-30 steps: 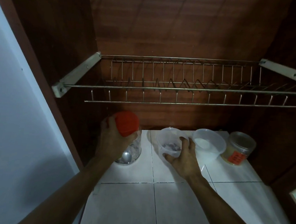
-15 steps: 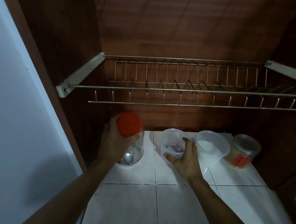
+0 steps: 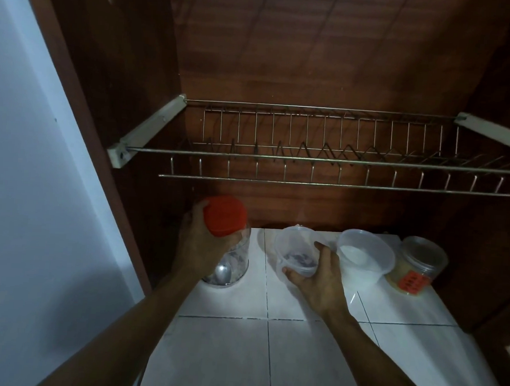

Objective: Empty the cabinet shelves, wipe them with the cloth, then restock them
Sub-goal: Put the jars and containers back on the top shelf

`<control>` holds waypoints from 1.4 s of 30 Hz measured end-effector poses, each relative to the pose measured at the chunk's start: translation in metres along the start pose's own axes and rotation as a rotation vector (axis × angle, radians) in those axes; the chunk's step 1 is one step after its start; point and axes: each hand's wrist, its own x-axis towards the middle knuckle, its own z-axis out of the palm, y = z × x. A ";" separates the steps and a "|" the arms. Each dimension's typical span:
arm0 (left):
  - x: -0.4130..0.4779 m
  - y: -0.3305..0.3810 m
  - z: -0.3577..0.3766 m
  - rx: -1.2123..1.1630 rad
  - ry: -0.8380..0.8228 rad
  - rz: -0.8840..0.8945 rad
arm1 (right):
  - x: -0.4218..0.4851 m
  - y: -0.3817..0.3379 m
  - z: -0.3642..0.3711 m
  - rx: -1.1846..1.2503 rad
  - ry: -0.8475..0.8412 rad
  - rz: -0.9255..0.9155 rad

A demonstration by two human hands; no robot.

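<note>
Inside a wooden cabinet, under a wire rack, containers line a white-tiled desk. The left hand grips a red-lidded jar. At its three o'clock, the right hand clasps a small clear tub. A lidded tub and a labelled jar stand further right.

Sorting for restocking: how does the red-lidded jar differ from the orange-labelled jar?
The red-lidded jar is taller with an opaque red lid; the orange-labelled jar is squatter with a clear lid. The left hand grips the red-lidded jar; no hand touches the orange-labelled jar. A spoon shows in the first, pale yellow contents in the second. Both have clear walls.
</note>
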 end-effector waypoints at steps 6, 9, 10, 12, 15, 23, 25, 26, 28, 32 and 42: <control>-0.006 0.005 0.002 0.012 -0.003 0.008 | -0.009 -0.005 -0.009 0.038 -0.005 -0.039; -0.009 0.009 0.001 0.021 -0.008 0.020 | -0.013 -0.007 -0.016 0.061 0.003 -0.061; -0.009 0.010 0.001 0.028 -0.008 0.027 | -0.015 -0.008 -0.018 0.070 0.003 -0.065; -0.011 0.012 0.000 0.030 -0.009 0.034 | -0.018 -0.007 -0.022 0.084 -0.002 -0.070; -0.017 0.016 -0.003 0.027 -0.008 0.056 | -0.023 -0.007 -0.026 0.098 0.005 -0.071; -0.042 0.029 -0.011 0.043 0.019 0.095 | -0.045 -0.009 -0.048 0.130 -0.009 -0.093; -0.051 0.034 -0.014 0.043 0.022 0.096 | -0.053 -0.008 -0.053 0.140 -0.015 -0.098; -0.056 0.036 -0.015 0.044 0.025 0.097 | -0.057 -0.007 -0.056 0.137 -0.015 -0.105; -0.065 0.039 -0.017 0.044 0.040 0.107 | -0.064 -0.006 -0.062 0.137 -0.014 -0.119; -0.080 0.043 -0.024 0.021 0.049 0.118 | -0.076 -0.008 -0.069 0.176 -0.016 -0.135; -0.107 0.040 -0.050 0.042 -0.002 0.146 | -0.126 -0.027 -0.081 0.146 0.038 -0.125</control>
